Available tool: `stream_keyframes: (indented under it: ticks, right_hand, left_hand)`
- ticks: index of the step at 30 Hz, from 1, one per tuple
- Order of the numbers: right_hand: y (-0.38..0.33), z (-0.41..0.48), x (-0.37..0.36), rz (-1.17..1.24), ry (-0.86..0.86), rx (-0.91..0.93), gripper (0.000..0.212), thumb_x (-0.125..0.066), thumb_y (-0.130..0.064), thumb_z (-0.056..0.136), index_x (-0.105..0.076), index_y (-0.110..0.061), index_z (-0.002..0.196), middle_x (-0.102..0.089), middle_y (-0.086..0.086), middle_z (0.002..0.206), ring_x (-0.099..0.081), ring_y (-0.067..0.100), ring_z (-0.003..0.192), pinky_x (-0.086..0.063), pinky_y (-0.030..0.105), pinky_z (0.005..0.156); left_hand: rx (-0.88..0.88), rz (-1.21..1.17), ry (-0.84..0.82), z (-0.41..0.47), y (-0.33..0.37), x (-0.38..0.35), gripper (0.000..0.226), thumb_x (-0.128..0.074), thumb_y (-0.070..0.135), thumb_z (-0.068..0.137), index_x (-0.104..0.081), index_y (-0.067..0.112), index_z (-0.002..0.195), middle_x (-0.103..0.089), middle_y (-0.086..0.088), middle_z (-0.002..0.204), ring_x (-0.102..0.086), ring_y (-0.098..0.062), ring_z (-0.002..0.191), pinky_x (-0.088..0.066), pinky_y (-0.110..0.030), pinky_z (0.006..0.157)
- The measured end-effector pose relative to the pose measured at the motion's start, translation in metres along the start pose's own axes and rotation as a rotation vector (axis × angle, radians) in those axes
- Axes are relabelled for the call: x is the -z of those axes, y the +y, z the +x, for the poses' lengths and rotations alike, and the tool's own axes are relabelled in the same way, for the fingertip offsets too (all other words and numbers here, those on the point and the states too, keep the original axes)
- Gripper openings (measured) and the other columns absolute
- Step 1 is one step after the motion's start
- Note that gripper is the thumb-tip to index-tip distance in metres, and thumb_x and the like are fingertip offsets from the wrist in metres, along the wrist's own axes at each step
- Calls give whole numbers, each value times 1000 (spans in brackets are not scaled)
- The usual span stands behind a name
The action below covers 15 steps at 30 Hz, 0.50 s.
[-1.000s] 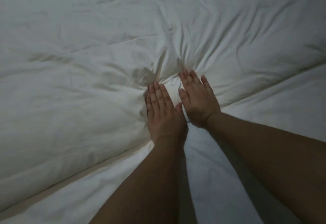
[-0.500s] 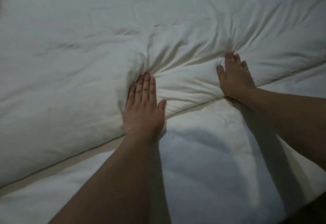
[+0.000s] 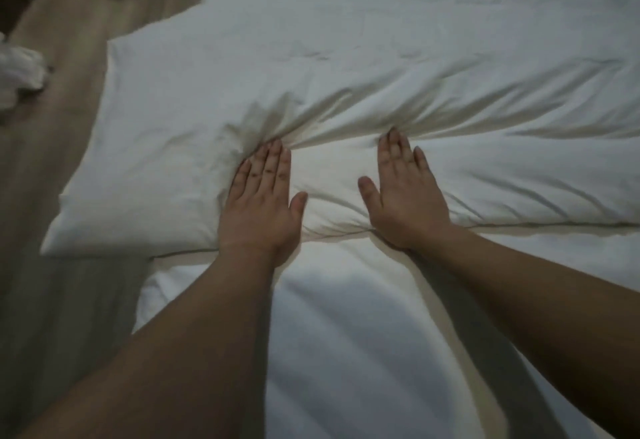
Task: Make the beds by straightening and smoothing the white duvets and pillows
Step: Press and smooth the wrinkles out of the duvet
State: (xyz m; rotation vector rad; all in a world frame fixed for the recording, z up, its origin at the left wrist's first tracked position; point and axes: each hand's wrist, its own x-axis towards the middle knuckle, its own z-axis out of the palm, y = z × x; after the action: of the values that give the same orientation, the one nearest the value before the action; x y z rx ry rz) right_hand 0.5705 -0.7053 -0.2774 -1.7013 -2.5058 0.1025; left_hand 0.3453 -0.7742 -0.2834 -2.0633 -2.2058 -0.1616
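Bed in dim light, white bedding across most of the view.

- Duvet (image 3: pixel 346 58): puffy, lying over the bed. Its piped near edge runs under your wrists and its left corner juts out over the floor. Creases bunch in a ridge just beyond your fingertips.
- Left hand (image 3: pixel 259 206): flat, fingers straight and together, palm pressing the duvet.
- Right hand (image 3: pixel 405 196): likewise flat and pressing, near the left, not touching it.
- Advice: sweep outward along the ridge, palms low and pressure even, so folds spread rather than pile.
- Below: white sheet (image 3: pixel 346 334).
- Left: wooden floor (image 3: pixel 69 58), crumpled white cloth (image 3: pixel 20 71).
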Motion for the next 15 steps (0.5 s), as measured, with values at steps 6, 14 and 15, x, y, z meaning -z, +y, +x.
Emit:
stream_keyframes:
  ticks: [6, 14, 15]
  right_hand:
    - [-118, 12, -20, 23, -34, 213, 77, -10, -56, 104, -2, -5, 162, 5, 12, 170, 9, 20, 157, 1, 44, 127]
    - [-195, 25, -37, 50, 30, 215, 76, -17, -52, 104, -7, -2, 161, -1, 15, 169, 5, 23, 157, 2, 44, 127]
    - [-202, 26, -38, 60, 36, 217, 76, -18, -52, 104, -7, -2, 161, -1, 15, 169, 5, 23, 157, 2, 44, 127]
  left_hand:
    - [42, 42, -8, -8, -58, 2, 71, -16, 47, 102, -12, 9, 162, -7, -6, 170, -3, -18, 157, -5, -39, 127]
    - [327, -104, 56, -46, -143, -10, 70, -15, 46, 102, -12, 10, 162, -9, -6, 170, -7, -18, 156, -6, -39, 127]
    - [372, -173, 46, -49, -152, -15, 71, -14, 47, 101, -11, 10, 162, -8, -5, 170, -6, -18, 156, -5, -39, 127]
